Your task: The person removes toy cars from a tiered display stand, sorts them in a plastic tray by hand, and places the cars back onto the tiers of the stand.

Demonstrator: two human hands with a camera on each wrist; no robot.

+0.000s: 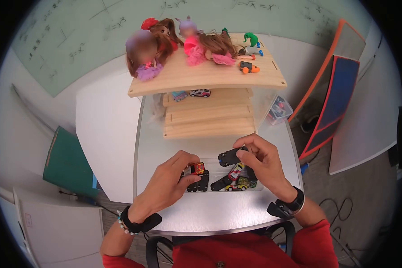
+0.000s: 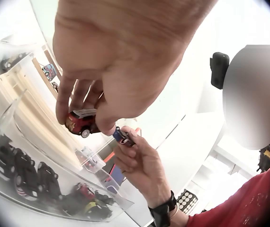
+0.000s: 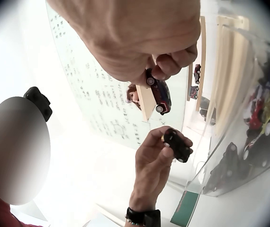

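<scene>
My left hand (image 1: 167,181) pinches a small red toy car (image 1: 198,168) between thumb and fingers. The left wrist view shows its red side, pale top and wheels. My right hand (image 1: 264,164) holds a dark toy car (image 1: 230,157), its black underside facing up in the head view. Blue and red paint on its body (image 3: 162,97) shows in the right wrist view. Both hands are above a clear plastic box (image 2: 61,210) of toy cars, several upside down with black undersides up. A yellow toy car (image 1: 236,188) lies near its front side.
Behind the box stands a wooden shelf (image 1: 205,80) with dolls and small toys on top. Two toy cars, one blue (image 1: 179,96) and one white (image 1: 200,93), sit on a lower step. A second clear container (image 1: 280,110) stands at the back right.
</scene>
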